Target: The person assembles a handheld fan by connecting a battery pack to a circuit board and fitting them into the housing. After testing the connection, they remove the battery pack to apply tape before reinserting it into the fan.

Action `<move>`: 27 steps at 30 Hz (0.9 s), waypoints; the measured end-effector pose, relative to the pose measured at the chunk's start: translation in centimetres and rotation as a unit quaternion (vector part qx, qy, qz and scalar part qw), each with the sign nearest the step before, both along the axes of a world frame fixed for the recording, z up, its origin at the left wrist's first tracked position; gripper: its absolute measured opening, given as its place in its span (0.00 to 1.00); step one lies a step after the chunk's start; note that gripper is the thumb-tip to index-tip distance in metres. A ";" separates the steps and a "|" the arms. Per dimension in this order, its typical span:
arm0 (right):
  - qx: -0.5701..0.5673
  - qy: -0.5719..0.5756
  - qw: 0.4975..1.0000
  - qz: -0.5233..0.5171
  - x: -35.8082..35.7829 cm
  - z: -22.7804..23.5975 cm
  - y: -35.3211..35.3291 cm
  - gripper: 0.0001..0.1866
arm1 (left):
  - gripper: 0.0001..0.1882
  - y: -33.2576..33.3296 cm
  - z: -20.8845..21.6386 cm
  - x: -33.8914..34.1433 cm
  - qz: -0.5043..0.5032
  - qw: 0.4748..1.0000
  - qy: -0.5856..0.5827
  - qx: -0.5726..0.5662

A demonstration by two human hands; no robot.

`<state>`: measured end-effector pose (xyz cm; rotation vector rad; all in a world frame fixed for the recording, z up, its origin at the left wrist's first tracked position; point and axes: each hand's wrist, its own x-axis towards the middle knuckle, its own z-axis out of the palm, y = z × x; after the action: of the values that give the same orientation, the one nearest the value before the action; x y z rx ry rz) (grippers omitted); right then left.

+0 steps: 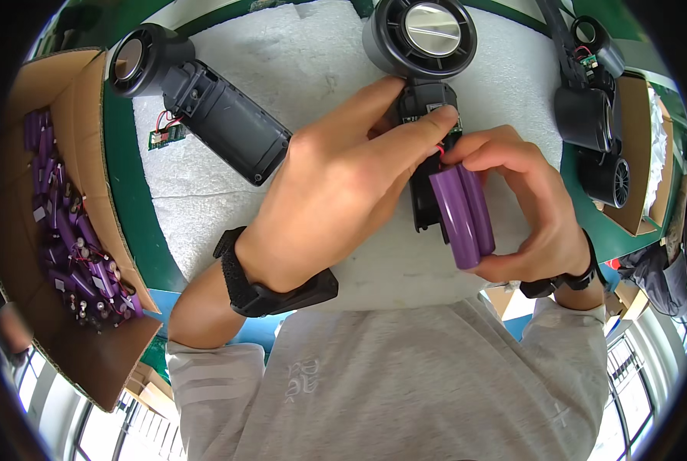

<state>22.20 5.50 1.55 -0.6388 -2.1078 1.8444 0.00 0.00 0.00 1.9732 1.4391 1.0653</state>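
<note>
A black handheld fan (433, 31) with a round finned head and a shiny metal centre lies in front of me on the white foam sheet (282, 54). My left hand (328, 188) is closed on its neck, with the thumb and forefinger at a small circuit board (455, 123) there. My right hand (539, 203) grips a purple battery pack (462, 215) of two side-by-side cells between thumb and fingers. The pack is tilted over the fan's open black handle (424, 203). A short red wire shows near its top end; where it joins is hidden by my fingers.
A second black fan (232, 119) with a dangling circuit board (165, 137) lies on the left. Beyond the foam's left edge stands a cardboard box (117, 184) with many purple battery packs (74, 238). Several black fans (585, 115) lie at the right beside another cardboard box (632, 207).
</note>
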 end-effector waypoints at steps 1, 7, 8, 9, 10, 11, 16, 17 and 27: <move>0.051 0.012 0.998 -0.022 -0.4 -0.2 -0.2 0.40 | 0.18 0.0 -0.1 0.0 0.000 1.000 -0.005 0.005; 0.243 0.016 0.967 -0.079 -1.5 -0.8 -0.8 0.38 | 0.19 0.0 -0.5 -0.2 -0.003 0.999 -0.026 0.021; 0.243 0.016 0.967 -0.078 -1.6 -0.8 -0.8 0.38 | 0.19 0.0 -0.5 -0.2 -0.002 0.999 -0.027 0.020; 0.257 0.011 0.963 -0.075 -1.6 -0.7 -0.8 0.39 | 0.19 -0.1 -0.4 -0.2 -0.003 1.000 -0.025 0.016; 0.272 0.006 0.960 -0.071 -1.6 -0.7 -0.8 0.39 | 0.18 -0.1 -0.3 -0.2 -0.004 1.000 -0.023 0.012; 0.286 0.002 0.956 -0.067 -1.7 -0.7 -0.8 0.39 | 0.18 -0.1 -0.3 -0.2 -0.005 1.000 -0.021 0.007; 0.316 -0.018 0.944 -0.089 -1.8 -0.1 -1.7 0.37 | 0.19 0.0 -0.2 -0.4 -0.016 1.000 -0.021 0.004; 0.312 -0.020 0.945 -0.092 -1.8 0.0 -1.9 0.36 | 0.19 -0.1 -0.1 -0.5 -0.017 1.000 -0.017 0.002; 0.348 -0.032 0.931 -0.109 -1.7 -0.3 -2.5 0.31 | 0.23 -0.1 0.0 -0.6 -0.023 1.000 0.003 0.015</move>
<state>20.46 2.96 1.30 -0.7028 -2.3938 0.8652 -0.60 -0.12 -0.05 2.0223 1.3825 1.0664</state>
